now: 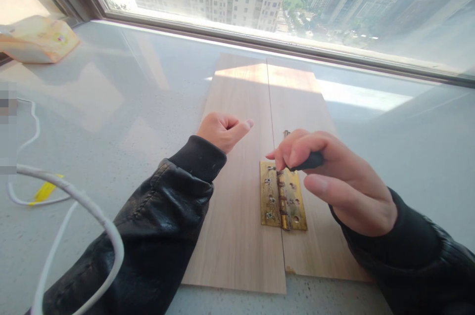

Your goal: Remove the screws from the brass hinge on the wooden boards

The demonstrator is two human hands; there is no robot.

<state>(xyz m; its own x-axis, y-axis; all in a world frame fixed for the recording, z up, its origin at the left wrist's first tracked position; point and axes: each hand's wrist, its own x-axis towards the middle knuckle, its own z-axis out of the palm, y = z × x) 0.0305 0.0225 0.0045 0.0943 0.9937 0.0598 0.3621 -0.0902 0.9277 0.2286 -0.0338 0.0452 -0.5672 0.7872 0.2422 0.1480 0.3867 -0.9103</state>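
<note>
My left hand rests as a fist on the left wooden board, thumb along the curled fingers; its inside is hidden. My right hand hovers over the right wooden board, fingers curled round a dark-handled tool whose kind I cannot tell. A brass hinge lies open across the seam between the boards, below the right fingertips. Screw heads show in its left leaf, while round holes show in the right leaf. My fingers cover its upper end. A small metal piece pokes out above them.
White cable loops in front of my left sleeve, with a yellow tag near it. A yellowish package sits in the far left corner. Beyond the speckled white surface runs the window frame.
</note>
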